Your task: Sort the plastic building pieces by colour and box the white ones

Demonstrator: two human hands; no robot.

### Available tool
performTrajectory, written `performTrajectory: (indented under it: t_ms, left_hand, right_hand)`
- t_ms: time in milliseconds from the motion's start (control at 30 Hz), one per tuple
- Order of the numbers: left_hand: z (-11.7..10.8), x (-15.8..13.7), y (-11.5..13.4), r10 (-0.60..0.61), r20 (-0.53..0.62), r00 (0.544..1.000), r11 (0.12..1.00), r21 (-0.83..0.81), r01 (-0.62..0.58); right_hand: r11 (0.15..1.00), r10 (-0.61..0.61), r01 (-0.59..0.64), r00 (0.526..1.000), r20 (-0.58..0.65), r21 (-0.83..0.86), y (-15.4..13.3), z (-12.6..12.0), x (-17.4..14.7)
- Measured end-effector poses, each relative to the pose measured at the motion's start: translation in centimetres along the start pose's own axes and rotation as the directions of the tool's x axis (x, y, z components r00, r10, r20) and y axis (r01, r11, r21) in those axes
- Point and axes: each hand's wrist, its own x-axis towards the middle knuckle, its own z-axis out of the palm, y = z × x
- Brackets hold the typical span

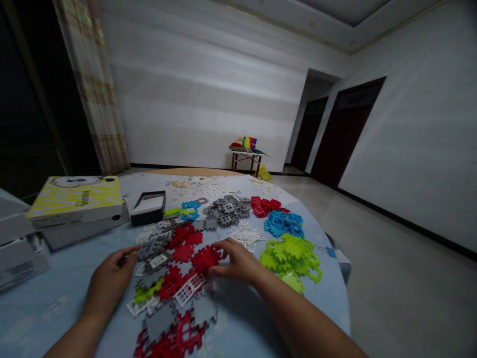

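My right hand [235, 262] holds a red toothed interlocking plastic piece [205, 259] between thumb and fingers, tilted at the right edge of a joined patch. That patch combines red pieces [182, 253], grey pieces [152, 247], a lime piece [148, 292] and white lattice window pieces [190, 288]. At the patch's left edge is my left hand [111, 278], thumb and forefinger brought together beside the grey pieces; what they pinch, if anything, is hidden. Nearer to me lie grey square pieces [161, 322] and red frame pieces [186, 334].
Beyond my right hand are piles of grey [227, 211], red [265, 206], blue [283, 223], white [246, 235] and lime pieces [292, 256]. A black open box [148, 209] and a yellow-white box [78, 201] stand left on the round cloth-covered table [238, 311].
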Motion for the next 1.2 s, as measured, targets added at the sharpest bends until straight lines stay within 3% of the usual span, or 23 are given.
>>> performTrajectory:
  t_ms: [133,300,467,600,700,900,1100,1200]
  left_hand:
    - [0.1,0.2,-0.4,0.016,-0.028,0.999,1.000,0.004,-0.016]
    - [0.2,0.3,-0.6,0.033,-0.046,0.998,0.999,-0.022,-0.034]
    - [0.2,0.3,-0.2,0.010,-0.008,1.000,1.000,-0.017,-0.010]
    - [0.2,0.4,-0.3,-0.005,0.005,1.000,1.000,-0.019,0.005]
    - [0.3,0.5,-0.5,0.016,-0.011,1.000,1.000,-0.020,-0.016]
    - [0.4,0.3,-0.4,0.050,-0.017,0.999,0.999,-0.012,-0.050]
    - [0.4,-0.2,-0.1,0.036,-0.023,0.999,0.998,-0.051,-0.037]
    - [0.5,-0.2,-0.2,0.030,-0.030,0.999,0.998,-0.063,-0.032]
  right_hand:
    - [0.998,0.067,-0.066,0.984,-0.166,0.016,1.9,-2.0,1.2]
    - [0.964,0.213,-0.241,0.952,-0.220,-0.110,5.8,-6.0,3.4]
    - [0.897,0.296,-0.410,0.836,-0.461,-0.167,9.3,-10.4,5.5]
    - [0.871,0.305,-0.465,0.765,-0.568,-0.158,10.1,-11.2,5.8]
    - [0.886,0.280,-0.432,0.788,-0.548,-0.169,9.8,-9.7,5.3]
    - [0.950,0.209,-0.283,0.889,-0.408,-0.131,7.8,-5.2,4.2]
    - [0.986,0.126,-0.141,0.979,-0.160,-0.086,3.2,-1.2,2.9]
    - [0.991,0.101,-0.103,0.995,-0.025,-0.088,1.1,0.3,2.2]
